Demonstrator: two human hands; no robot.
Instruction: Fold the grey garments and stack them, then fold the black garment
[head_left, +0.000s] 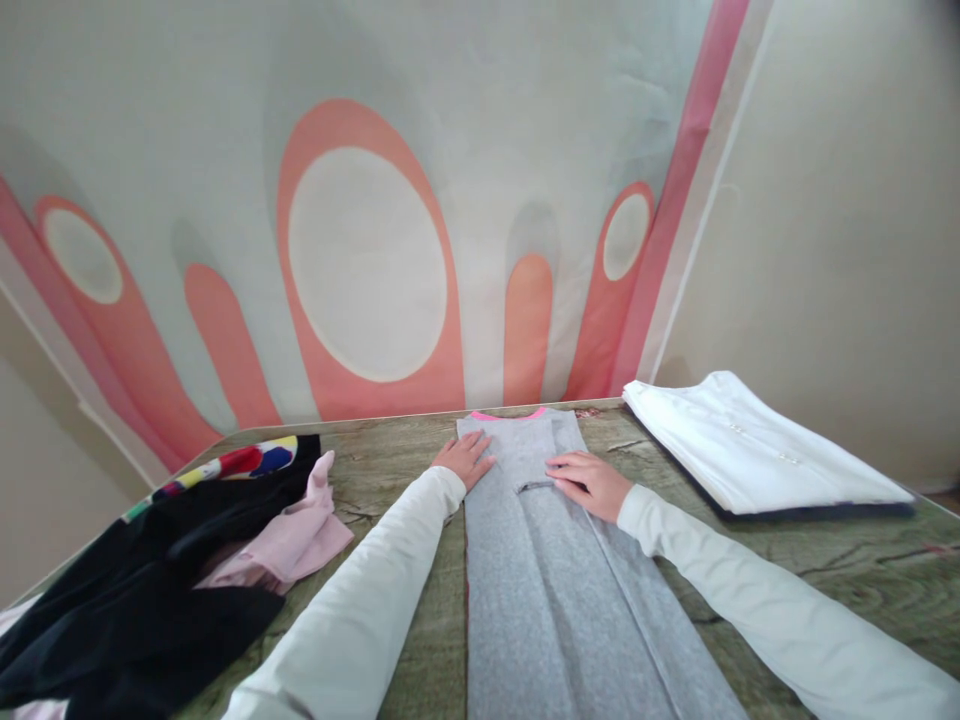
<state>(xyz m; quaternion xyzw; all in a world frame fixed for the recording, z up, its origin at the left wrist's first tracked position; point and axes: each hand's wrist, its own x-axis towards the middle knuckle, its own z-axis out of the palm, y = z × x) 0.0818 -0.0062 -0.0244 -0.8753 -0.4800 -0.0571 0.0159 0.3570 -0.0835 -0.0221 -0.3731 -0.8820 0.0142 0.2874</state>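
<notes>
A long grey garment (525, 600) with a pink-edged neckline lies lengthwise on the table, its neck at the far edge. Its right part is folded inward, and a sleeve end shows near the middle. My left hand (463, 460) rests flat on the garment's left edge below the neckline, fingers stretched out. On the folded right side lies my right hand (591, 484), its fingers extended over the cloth beside the sleeve end. Neither hand grips the fabric visibly.
Black clothing (150, 600) and a pink garment (289, 545) lie in a loose heap at the left. At the right is a stack of folded white clothes (750, 450). A wall with pink arch shapes rises behind the wood-patterned table (431, 640).
</notes>
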